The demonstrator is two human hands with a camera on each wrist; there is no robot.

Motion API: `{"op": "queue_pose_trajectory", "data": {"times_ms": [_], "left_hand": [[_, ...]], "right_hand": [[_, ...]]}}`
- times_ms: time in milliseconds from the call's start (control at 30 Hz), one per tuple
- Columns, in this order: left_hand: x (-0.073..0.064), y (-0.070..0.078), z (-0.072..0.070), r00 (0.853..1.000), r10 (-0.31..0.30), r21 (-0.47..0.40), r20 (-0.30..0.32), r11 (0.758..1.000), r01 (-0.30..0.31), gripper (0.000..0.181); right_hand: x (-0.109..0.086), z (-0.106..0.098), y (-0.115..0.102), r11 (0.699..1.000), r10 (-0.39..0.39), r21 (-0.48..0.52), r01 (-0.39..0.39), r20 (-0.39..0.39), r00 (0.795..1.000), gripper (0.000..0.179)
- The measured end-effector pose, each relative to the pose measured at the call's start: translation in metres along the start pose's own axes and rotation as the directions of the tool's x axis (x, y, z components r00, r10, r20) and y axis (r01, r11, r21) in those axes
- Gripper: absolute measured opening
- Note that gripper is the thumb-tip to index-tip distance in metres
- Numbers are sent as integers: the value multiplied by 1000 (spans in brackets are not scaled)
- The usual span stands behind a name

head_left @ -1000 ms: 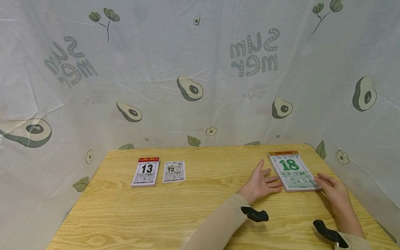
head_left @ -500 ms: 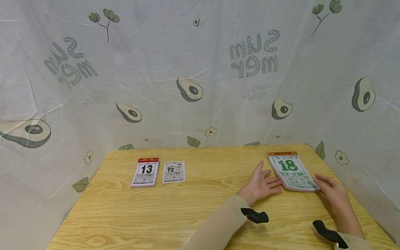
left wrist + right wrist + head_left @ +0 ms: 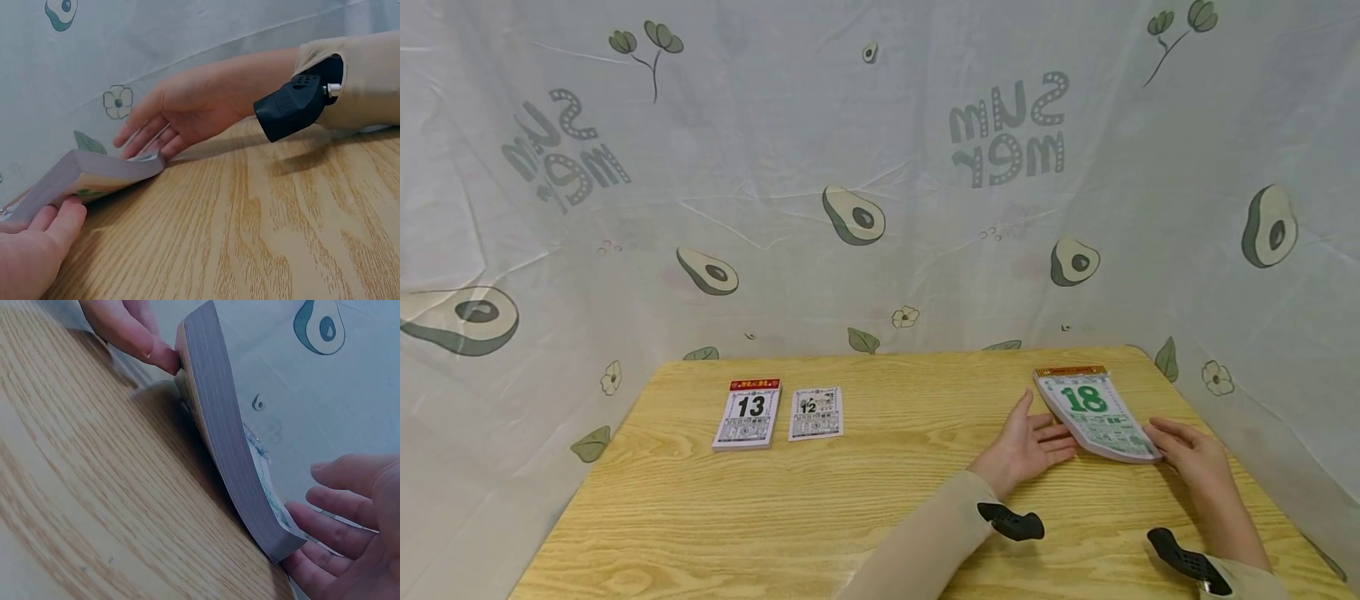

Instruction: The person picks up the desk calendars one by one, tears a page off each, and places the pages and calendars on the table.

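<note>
A thick tear-off calendar (image 3: 1093, 412) with a large green 18 lies at the right of the table, its near part bent and its left side raised. My left hand (image 3: 1018, 450) lies palm up at its left edge. In the left wrist view, the fingers of that hand (image 3: 31, 256) are under the pad, supporting it from below. At the lower right corner is my right hand (image 3: 1202, 467). The right wrist view has its fingers (image 3: 334, 534) touching that corner of the paper block (image 3: 222, 431), the thumb held away from it.
Farther left lie a smaller calendar (image 3: 749, 417) reading 13 and a single loose sheet (image 3: 817, 414) reading 12. A patterned curtain (image 3: 790, 275) stands behind the wooden table (image 3: 737, 517). Black wrist devices (image 3: 1011, 522) sit at both sleeves.
The calendar's left near side has come up off the table and the pad has bent. It has shifted slightly left. My hands have barely moved.
</note>
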State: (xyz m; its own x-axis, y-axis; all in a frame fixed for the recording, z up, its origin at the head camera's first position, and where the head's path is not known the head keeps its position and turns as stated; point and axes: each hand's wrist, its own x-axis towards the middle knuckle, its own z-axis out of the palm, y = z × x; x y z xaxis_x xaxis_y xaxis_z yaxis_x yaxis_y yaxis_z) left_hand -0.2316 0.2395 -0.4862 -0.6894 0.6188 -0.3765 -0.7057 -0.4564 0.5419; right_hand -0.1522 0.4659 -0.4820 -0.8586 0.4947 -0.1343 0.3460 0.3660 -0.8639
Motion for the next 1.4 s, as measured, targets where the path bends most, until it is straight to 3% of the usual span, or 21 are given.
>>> {"op": "queue_pose_trajectory", "data": {"times_ms": [333,633,867,1033,1133,1300,1400], "left_hand": [[-6,-1,2,999,38,83,29,996,-40,73],[-5,-5,5,994,104,69,-45,993,-101,52],[-5,-5,3,993,112,75,-41,991,-108,42],[-6,-6,1,989,143,195,-24,971,-136,35],[-6,-6,2,983,176,256,-47,954,-158,37],[-5,-10,1,974,211,269,-78,945,-183,37],[-5,-10,-1,970,228,264,-82,944,-199,37]], "right_hand": [[-4,1,-3,997,-60,-39,60,-2,998,60],[-3,2,-2,998,-62,10,61,39,997,57],[-4,1,-2,998,-59,38,57,54,997,57],[-5,0,-1,995,-66,82,59,85,994,55],[-5,0,-1,991,-54,128,40,111,992,51],[-6,0,-2,990,-55,132,39,119,991,53],[-7,-1,-2,979,-51,204,20,147,988,49]]}}
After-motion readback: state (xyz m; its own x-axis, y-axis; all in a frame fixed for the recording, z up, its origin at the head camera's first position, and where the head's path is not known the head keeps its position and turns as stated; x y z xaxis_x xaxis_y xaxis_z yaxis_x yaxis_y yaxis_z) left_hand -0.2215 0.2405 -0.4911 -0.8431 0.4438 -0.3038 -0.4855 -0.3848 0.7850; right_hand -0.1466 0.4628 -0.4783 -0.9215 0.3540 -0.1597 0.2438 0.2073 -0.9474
